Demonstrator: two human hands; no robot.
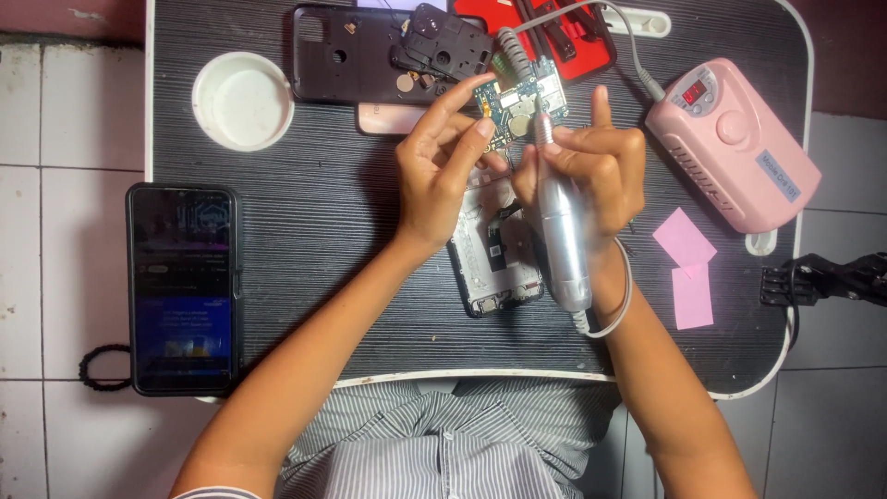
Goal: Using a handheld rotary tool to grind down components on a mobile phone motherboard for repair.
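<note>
I'm seeing the left hand [442, 176] lifted over the counter [314, 212], its fingers [462, 97] pinching the left edge of a small blue-green circuit board [522, 102] w/ round metal parts on it. The board is being held up in the air, just above the stripped phone frame [490, 254] lying under both hands.

The right hand [591, 166] is gripping a silver rotary handpiece [562, 231] pen-style, fingers wrapped tight around the barrel, index finger sticking up. The tip end is pointing up at the board's lower edge; can't tell if it's actually touching. The handpiece's grey cord [619, 296] is looping round the right wrist, and a coiled grey cable [513, 51] is running up and across to the pink control box [735, 143] at the counter's right side.

Near the far edge: a dark phone back cover [346, 55] w/ black parts and a small plate on it, and next to that a red tray [582, 32], partly cut off by the pic. A white round lid [242, 100] is sitting at the left. Two pink sticky notes [688, 263] are lying right of the right hand, below the box. A dark phone [182, 286], screen dimly lit, is lying at the counter's left edge, w/ a black bead bracelet [100, 365] on the tiled floor beside it.
</note>
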